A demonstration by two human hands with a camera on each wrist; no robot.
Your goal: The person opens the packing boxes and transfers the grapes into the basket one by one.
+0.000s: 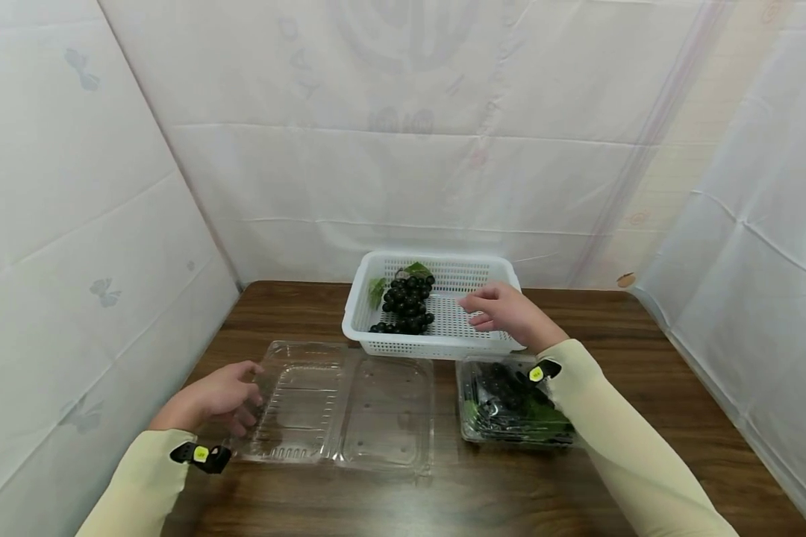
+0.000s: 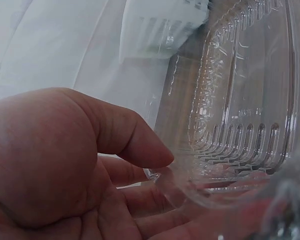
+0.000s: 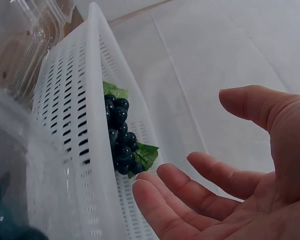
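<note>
A clear plastic clamshell box [image 1: 305, 403] lies unfolded on the table, its two halves side by side. My left hand [image 1: 225, 397] is at its left edge; in the left wrist view the thumb lies over the rim and the fingers show through the plastic behind it. Above the right part of a white slotted basket [image 1: 436, 347] hovers my right hand [image 1: 507, 313], fingers loosely bent and holding nothing. A bunch of dark grapes [image 1: 406, 302] with green leaves sits in the basket's left part, to the left of my right hand.
A closed clear box with dark grapes and leaves [image 1: 510, 406] stands right of the unfolded box, partly beneath my right forearm. White sheeting [image 1: 403, 179] walls the table [image 1: 295, 306] at the back and both sides.
</note>
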